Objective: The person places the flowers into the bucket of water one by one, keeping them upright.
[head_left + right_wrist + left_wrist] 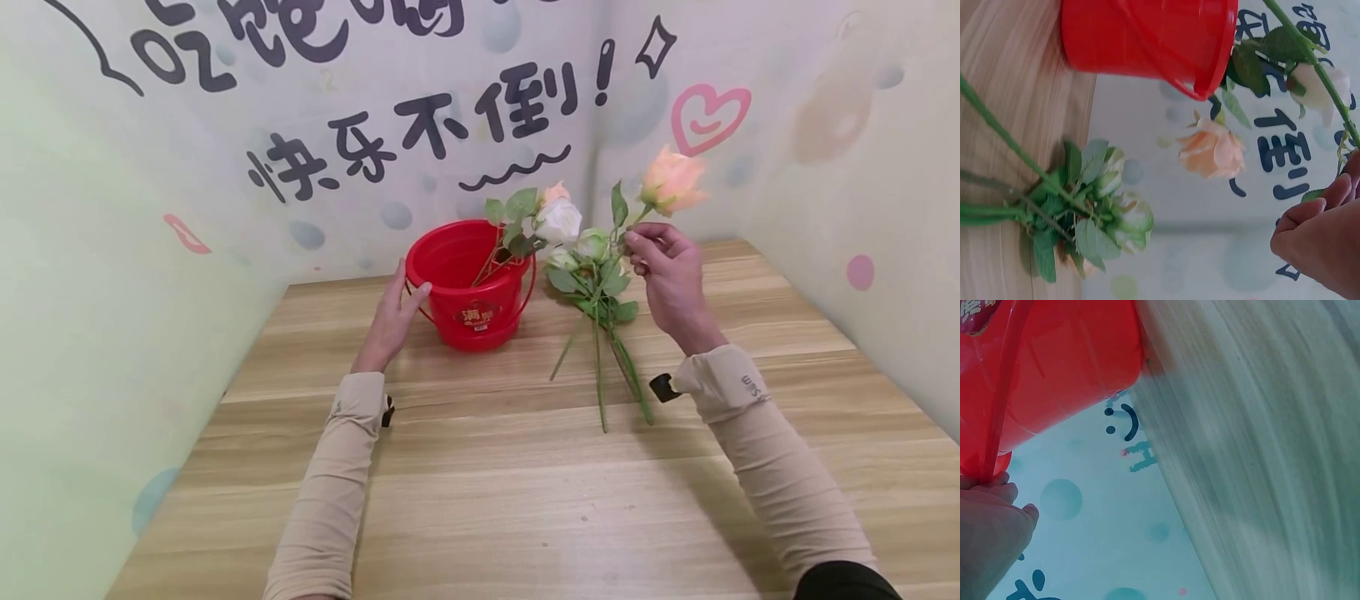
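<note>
My right hand point(673, 279) pinches the stem point(1313, 59) of a peach rose point(672, 180), raised above the table with its bloom upward. The left hand point(392, 318) touches the left side of a red bucket point(477, 315), fingers straight and thumb spread near the rim. In the left wrist view, the fingertips are beside the bucket's handle point(1002, 394). A white rose point(558, 221) and another peach rose point(1210, 150) lean out over the bucket's right rim, their stems inside. Below my right hand lie several pale green-white roses point(1132, 222), stems pointing toward me.
The wooden table point(480, 500) meets printed walls point(360, 75) with dark lettering at the back and sides. A black strap piece point(664, 387) is at the right wrist. Loose stems point(600, 375) spread across the table right of the bucket.
</note>
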Available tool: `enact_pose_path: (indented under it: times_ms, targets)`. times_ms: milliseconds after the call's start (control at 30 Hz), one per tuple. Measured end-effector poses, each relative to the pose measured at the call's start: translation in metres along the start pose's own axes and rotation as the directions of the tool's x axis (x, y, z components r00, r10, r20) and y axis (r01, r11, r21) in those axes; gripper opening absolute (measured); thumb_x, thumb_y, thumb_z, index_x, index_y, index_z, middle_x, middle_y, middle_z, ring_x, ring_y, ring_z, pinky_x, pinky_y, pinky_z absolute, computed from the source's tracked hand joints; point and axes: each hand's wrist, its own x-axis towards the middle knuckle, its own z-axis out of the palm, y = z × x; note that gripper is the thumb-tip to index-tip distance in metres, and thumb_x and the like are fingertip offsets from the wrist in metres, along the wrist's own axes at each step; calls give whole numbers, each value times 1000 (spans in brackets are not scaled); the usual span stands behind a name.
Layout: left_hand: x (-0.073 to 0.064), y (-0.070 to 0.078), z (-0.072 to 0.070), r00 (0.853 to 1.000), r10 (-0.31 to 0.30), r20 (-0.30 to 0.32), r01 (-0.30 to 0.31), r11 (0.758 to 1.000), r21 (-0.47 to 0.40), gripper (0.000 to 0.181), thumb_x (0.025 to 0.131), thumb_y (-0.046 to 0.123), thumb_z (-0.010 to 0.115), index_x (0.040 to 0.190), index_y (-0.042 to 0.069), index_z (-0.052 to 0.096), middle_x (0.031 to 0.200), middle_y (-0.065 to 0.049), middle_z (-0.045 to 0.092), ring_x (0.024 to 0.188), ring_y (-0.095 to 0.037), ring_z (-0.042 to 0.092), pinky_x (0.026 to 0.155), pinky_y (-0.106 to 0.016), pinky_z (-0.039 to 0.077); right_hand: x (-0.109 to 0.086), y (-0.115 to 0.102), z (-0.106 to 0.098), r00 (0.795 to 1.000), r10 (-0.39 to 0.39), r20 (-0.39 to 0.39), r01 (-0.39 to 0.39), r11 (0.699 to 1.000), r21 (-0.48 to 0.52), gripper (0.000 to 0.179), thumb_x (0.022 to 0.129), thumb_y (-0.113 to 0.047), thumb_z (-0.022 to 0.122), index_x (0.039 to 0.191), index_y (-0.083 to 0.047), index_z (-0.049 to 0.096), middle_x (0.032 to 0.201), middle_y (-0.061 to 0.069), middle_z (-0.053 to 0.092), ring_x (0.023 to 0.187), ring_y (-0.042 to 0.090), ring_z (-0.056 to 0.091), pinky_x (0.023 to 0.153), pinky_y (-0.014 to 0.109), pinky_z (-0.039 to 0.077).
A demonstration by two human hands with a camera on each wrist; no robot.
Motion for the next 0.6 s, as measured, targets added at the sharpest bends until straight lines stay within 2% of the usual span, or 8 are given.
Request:
enact_pose_path:
  times_ms: [100, 300, 600]
  targets:
    - [0, 0, 0, 1000, -4, 0, 4, 1000, 10, 84, 103, 50, 55, 167, 14, 14, 172, 0, 16, 156, -23, 16, 122, -53, 24, -3, 3, 7, 1000, 4, 16, -4, 1000, 12, 22, 98, 13, 59, 89, -4, 68, 80, 4, 69, 65, 11, 57, 58, 18, 43]
    - [0, 2, -1, 1000, -18, -3, 18, 1000, 19, 85, 102, 52, 56, 168, 18, 14, 172, 0, 17, 156, -24, 17, 120, -54, 29, -9, 8, 25, 999, 24, 23, -24, 999, 36, 22, 99, 12, 58, 89, -6, 66, 82, 3, 69, 69, 12, 57, 60, 19, 41]
    - [0, 0, -1, 1000, 3, -3, -3, 1000, 11, 83, 104, 47, 56, 167, 16, 13, 172, -2, 17, 156, -25, 17, 121, -54, 27, -15, 19, 48, 999, 52, 7, -52, 996, 75, 25, 100, 12, 56, 88, -8, 64, 80, 2, 69, 69, 12, 58, 61, 20, 44]
